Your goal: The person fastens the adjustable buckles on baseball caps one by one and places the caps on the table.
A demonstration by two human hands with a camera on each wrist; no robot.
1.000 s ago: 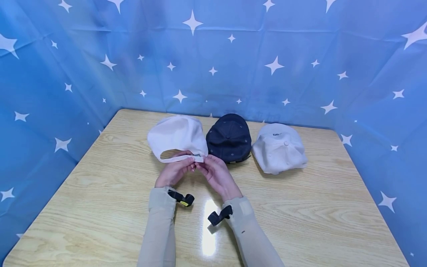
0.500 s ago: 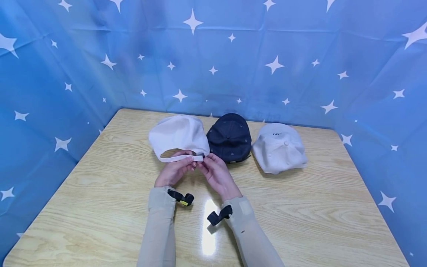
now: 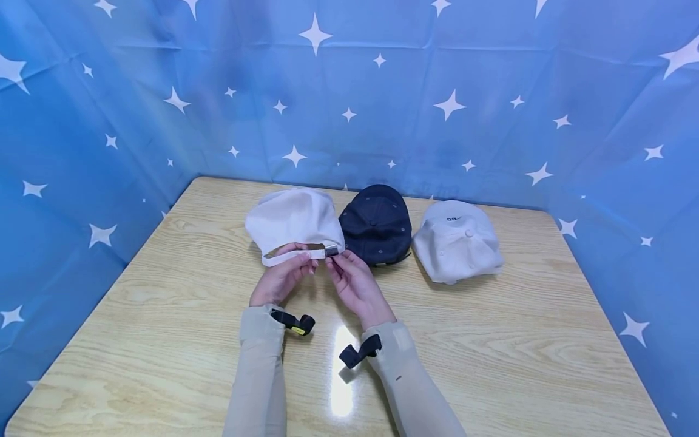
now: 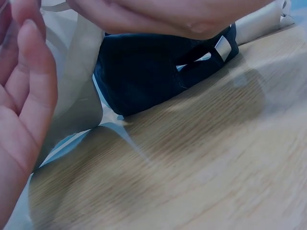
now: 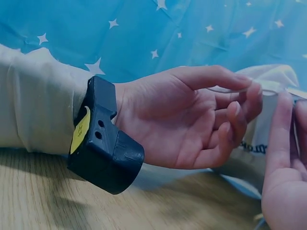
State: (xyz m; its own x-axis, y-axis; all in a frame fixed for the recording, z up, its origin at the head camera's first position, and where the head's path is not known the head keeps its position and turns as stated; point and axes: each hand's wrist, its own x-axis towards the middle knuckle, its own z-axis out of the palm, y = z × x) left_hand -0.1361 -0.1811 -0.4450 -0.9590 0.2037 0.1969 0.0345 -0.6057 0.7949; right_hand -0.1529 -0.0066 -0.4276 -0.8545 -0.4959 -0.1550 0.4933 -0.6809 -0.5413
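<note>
A white cap (image 3: pixel 292 218) sits at the left of the table, its back opening and strap (image 3: pixel 292 257) facing me. My left hand (image 3: pixel 281 279) pinches the strap between thumb and fingers. At the strap's right end, beside a shiny metal buckle (image 3: pixel 331 250), my right hand (image 3: pixel 355 282) pinches the band with its fingertips. In the right wrist view, the left hand (image 5: pixel 187 120) shows its palm, thumb and index finger meeting on the strap. Fingers partly hide the strap and the buckle's lower edge.
A dark navy cap (image 3: pixel 377 224) stands just right of the white one, close against it. Further right is an off-white cap (image 3: pixel 459 243) with small dark lettering. A wooden table (image 3: pixel 519 340) bears them, with a blue star-patterned curtain (image 3: pixel 382 91) behind.
The left hand has moved slightly left along the strap, away from the right hand. The buckle now shows fully beside the right fingertips, and the strap's free end is no longer visible.
</note>
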